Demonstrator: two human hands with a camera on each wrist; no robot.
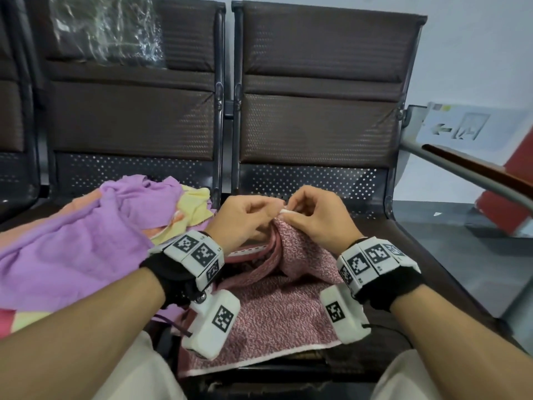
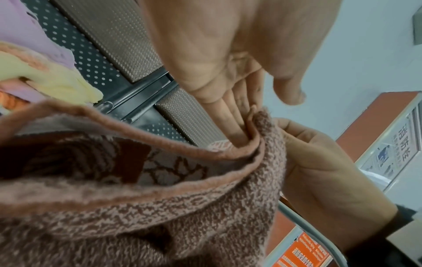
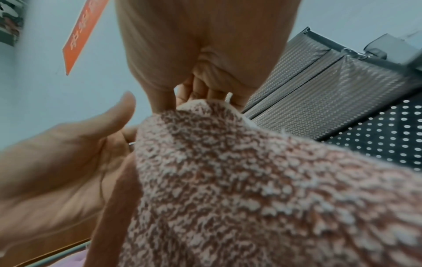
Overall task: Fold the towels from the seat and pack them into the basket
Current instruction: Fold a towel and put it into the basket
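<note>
A pink-and-brown speckled towel hangs from both hands over the right seat, and its lower edge drapes toward my lap. My right hand pinches the towel's white-edged corner between curled fingers and thumb. My left hand meets it at that corner. In the left wrist view its fingers lie inside the folded hem and its thumb stands off the cloth. More towels are piled on the left seat: a purple towel, a yellow towel and an orange one underneath.
Two dark padded chairs with perforated metal backs stand ahead. Crumpled clear plastic lies on the left backrest. A metal armrest runs along the right, with a white wall and a sign beyond.
</note>
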